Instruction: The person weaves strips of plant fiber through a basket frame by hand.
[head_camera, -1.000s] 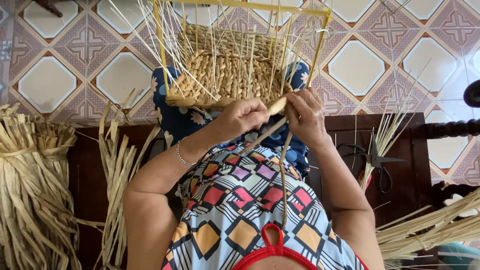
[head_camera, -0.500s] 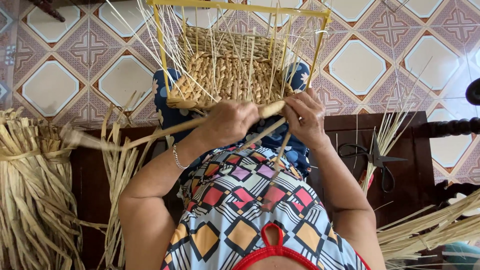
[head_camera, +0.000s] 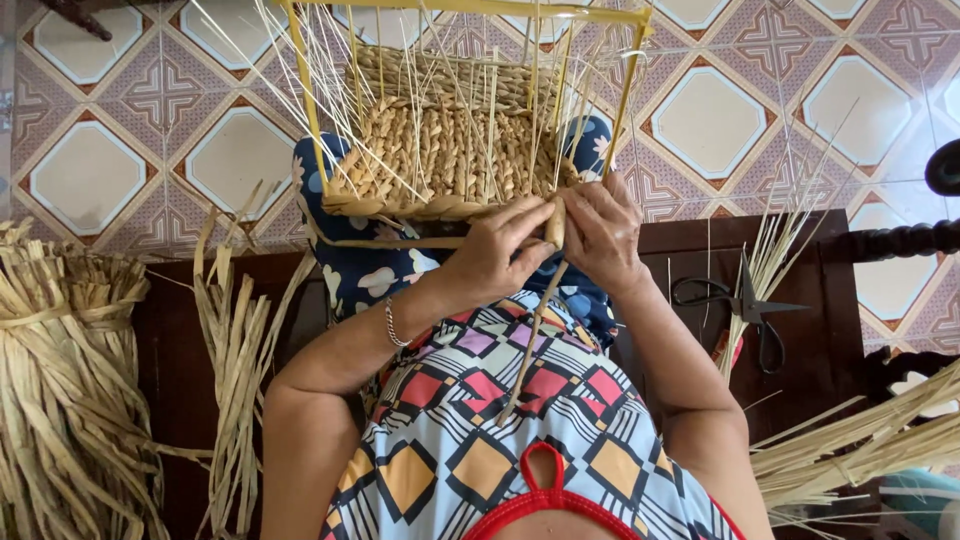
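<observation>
Patterned floor tiles (head_camera: 90, 175) spread beyond the hands. On the lap, just ahead of both hands, rests a half-woven basket (head_camera: 450, 150) in a yellow frame (head_camera: 305, 100). The left hand (head_camera: 495, 255) and right hand (head_camera: 600, 230) are both closed around a flat straw strand (head_camera: 553, 225) at the basket's near rim. Scissors (head_camera: 745, 305) lie right of the right hand; straw bundles (head_camera: 60, 380) lie well left. Pinched too hard, the dry strand might split, I judge.

Floor: patterned tiles (head_camera: 780, 110), cream octagons with mauve crosses, across the upper frame.
Furniture: dark wooden bench (head_camera: 810, 290), mid-frame; turned wooden rail (head_camera: 900, 240) at right edge.
Light: even daylight.
</observation>
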